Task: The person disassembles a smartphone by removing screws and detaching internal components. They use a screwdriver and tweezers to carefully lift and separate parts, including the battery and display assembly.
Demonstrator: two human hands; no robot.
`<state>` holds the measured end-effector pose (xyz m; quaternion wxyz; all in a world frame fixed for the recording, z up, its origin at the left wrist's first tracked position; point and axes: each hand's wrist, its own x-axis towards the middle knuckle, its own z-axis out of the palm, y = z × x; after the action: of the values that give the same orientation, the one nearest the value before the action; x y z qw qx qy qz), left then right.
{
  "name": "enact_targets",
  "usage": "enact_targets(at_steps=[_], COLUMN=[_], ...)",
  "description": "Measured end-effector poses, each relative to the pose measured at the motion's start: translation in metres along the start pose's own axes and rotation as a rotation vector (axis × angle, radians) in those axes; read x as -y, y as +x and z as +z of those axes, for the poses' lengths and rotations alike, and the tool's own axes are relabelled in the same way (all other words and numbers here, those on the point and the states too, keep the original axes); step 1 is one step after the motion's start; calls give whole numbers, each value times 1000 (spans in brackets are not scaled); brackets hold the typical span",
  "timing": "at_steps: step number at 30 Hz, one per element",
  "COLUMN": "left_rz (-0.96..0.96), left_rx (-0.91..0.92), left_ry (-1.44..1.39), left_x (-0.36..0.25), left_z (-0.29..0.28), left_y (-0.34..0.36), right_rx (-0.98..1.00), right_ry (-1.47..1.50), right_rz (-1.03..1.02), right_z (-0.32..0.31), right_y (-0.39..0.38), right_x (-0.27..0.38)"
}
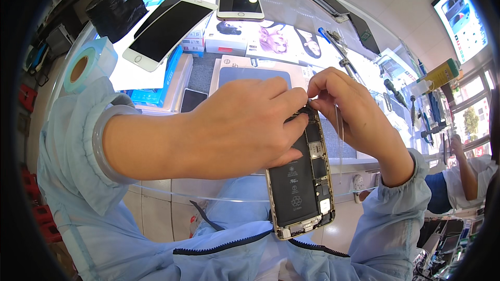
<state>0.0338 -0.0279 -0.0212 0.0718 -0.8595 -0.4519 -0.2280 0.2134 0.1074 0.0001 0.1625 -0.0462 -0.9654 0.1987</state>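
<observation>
An opened smartphone point(294, 187) without its screen hangs over the near edge of the table, its black battery and inner parts showing. My left hand point(245, 125) reaches across its upper part, fingers closed at the top end and thumb against the side. My right hand point(354, 112) is closed too, its thumb and forefinger pinched together at the phone's top right corner, close to the left fingertips. Out of the right palm hangs a thin silvery tool point(341, 148) that looks like tweezers. What the fingertips pinch at the phone's top is hidden.
White-framed phones point(156, 41) point(240, 1) lie on the glass counter, the left one on boxes. A roll of tape point(80, 67) and a black bag point(114, 13) are at left. Screwdrivers point(396, 93) and tools stand at right. Another person's arm point(465, 174) shows at far right.
</observation>
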Motion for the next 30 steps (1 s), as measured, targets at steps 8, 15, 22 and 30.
enact_targets(at_steps=[8,15,22,30], left_rz=[-14,-16,-11,-12], left_rx=[-24,-26,-31,-29], left_ry=[6,8,0,10], left_x=[0,-1,-1,0], left_z=[0,0,-2,0], left_y=[-1,-2,-1,-2], right_rx=[-11,-79,-42,-34], right_ry=[-44,-102,-191,-180], right_rz=[-28,-78,-128,-92], right_z=[5,7,4,4], right_y=[1,2,1,0], right_x=[3,7,8,8])
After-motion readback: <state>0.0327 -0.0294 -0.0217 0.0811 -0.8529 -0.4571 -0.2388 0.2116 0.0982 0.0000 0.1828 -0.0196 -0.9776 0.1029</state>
